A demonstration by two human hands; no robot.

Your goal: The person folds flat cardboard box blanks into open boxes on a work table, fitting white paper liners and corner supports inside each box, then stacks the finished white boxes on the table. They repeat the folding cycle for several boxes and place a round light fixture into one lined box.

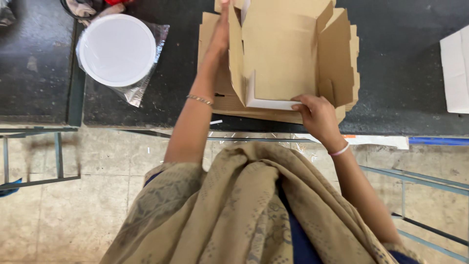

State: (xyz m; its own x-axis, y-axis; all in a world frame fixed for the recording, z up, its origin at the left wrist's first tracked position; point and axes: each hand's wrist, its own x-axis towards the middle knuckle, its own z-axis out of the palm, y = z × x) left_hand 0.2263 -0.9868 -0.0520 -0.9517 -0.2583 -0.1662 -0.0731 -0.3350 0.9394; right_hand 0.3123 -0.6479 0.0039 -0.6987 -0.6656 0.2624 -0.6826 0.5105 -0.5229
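Dark, speckled worktop (405, 73) across the upper part of the view, on a blue-green metal frame (430, 178); pale tiled floor (58, 210) below. Near the middle of the worktop, a half-folded brown cardboard box (281, 58), sitting on a stack of flat cardboard blanks (211, 63) whose edges stick out on the left and along the near side. Box walls raised on left and right, flaps standing up, inside lined with a white edge along the near wall.

Left hand (222, 27) stretched far forward, flat and open, fingers together, pressed against the outer face of the box's left wall; fingertips cut off by the top edge of the view. Thin metal bangle (199, 99) on that wrist.

Right hand (317, 115) at the near right corner of the box, fingers curled, pinching the near wall's white rim between thumb and fingers. Pink band (340, 150) on that wrist.

Left of the box, well apart, a round white plate stack (117, 49) in a clear plastic wrapper, lying on the worktop. White sheet or carton (457, 68) at the far right edge, only partly in view. Strip of white and blue tape-like material (391, 142) along the worktop's near edge on the right.

Patterned tan shawl (244, 210) draped over blue clothing in the foreground, filling the lower middle.
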